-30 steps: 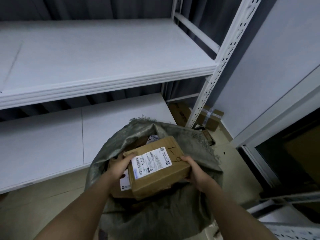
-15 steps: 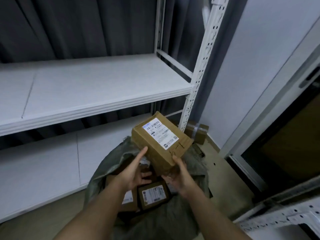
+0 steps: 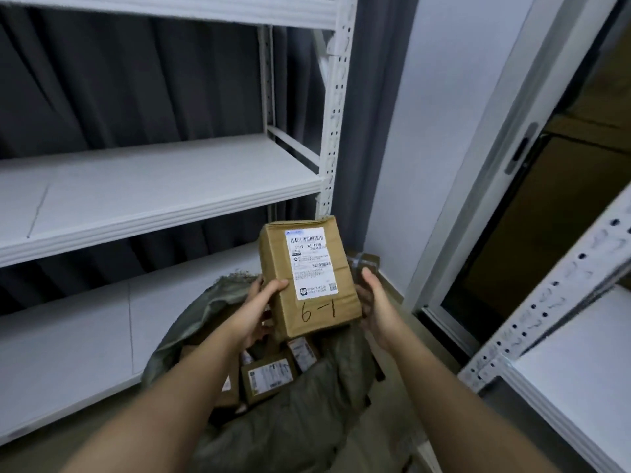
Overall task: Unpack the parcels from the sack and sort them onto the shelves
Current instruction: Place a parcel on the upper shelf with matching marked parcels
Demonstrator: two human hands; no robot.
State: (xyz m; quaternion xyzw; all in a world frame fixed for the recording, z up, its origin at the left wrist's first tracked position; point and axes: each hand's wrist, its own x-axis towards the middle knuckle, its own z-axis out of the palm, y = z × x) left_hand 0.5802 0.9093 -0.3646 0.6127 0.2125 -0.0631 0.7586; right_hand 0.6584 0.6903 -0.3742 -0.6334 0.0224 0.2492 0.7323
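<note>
**Parcel marked 6-1 held above the open sack**

A brown cardboard parcel [image 3: 309, 278] is held upright between both hands, above the mouth of the grey-green sack [image 3: 290, 421]. Its white shipping label [image 3: 311, 262] faces the camera, and "6-1" is handwritten in black below the label.

The left hand [image 3: 257, 314] has its grip closed on the parcel's left edge, thumb laid across the front face and fingers curled behind. The right hand [image 3: 375, 305] lies against the parcel's right side with straight, relaxed fingers (its grip is open, steadying rather than clasping).

Inside the sack lie more labelled parcels; one small box [image 3: 268, 375] sits just below the held one. The white metal shelves [image 3: 164, 196] stand to the left, in front of a dark curtain [image 3: 136, 87]. Another carton [image 3: 367, 262] sits on the floor by the wall, behind the right hand.
</note>
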